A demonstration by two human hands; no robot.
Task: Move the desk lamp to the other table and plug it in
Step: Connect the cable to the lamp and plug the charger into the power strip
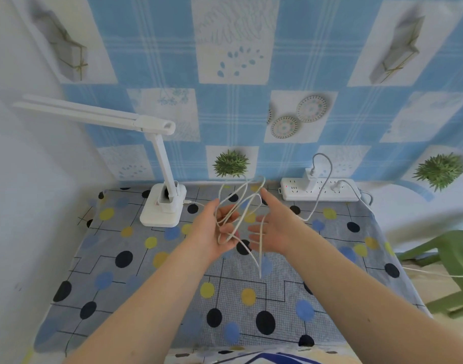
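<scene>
A white desk lamp (162, 203) stands at the back left of the table, its long head reaching left over the wall side. Its thin white cable (241, 198) runs from the base into loose loops held above the table's middle. My left hand (214, 232) grips those loops, fingers curled round them. Just to the right, my right hand (272, 229) is spread with straight fingers, and cable strands hang across its fingers. A white power strip (319, 190) lies at the back right with a white adapter (310, 177) plugged in; a cable leads from it toward my hands.
The table (172, 298) wears a grey cloth with black, blue and yellow dots. A blue-and-white patterned wall cloth hangs behind. A green plastic chair (448, 274) stands off the table's right side, with another white cord crossing in front of it.
</scene>
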